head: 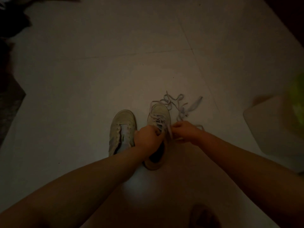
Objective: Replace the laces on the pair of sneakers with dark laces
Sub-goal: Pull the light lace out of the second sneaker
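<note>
- Left hand [148,137] curls on the right sneaker [158,129], hiding its tongue.
- Right hand [182,130] pinches a pale lace [169,130].
- Dim light blurs a green thing [297,106], cut off at the frame's edge.

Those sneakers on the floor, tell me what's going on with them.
A person is bent over two pale sneakers on a tiled floor in dim light. Both hands work at the right sneaker: the left hand grips it at the tongue, and the right hand pinches a light lace threaded through it. The left sneaker has no lace. A loose light lace lies tangled beyond the toe.
</note>
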`<state>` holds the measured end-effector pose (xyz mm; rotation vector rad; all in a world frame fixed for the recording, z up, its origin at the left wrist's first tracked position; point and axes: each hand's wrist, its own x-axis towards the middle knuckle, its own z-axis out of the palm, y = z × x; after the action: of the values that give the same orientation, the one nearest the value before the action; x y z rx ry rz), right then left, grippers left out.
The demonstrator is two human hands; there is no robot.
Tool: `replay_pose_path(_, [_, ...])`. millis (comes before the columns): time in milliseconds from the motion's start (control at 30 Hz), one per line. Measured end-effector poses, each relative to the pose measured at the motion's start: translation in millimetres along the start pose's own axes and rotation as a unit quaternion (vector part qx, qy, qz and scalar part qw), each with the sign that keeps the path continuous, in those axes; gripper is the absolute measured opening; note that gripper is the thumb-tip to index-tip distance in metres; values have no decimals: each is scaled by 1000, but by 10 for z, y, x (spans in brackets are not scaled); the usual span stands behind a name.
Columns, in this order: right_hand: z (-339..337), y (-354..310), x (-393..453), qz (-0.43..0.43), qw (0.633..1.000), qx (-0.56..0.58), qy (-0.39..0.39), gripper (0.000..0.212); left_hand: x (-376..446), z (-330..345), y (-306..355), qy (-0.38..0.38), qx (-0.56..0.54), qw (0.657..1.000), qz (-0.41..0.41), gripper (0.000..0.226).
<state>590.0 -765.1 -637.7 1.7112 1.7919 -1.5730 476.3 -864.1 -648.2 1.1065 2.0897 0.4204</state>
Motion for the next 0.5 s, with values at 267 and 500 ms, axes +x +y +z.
replay_pose_path(267, [-87, -52, -6, -134, 986, -104, -1, 23, 26, 13, -14, 1, -19, 1000, 1, 35])
replay_pose_path(500, [-465, 3, 211, -105, 962, 83, 238, 14, 23, 12, -27, 12, -11, 1000, -1, 29])
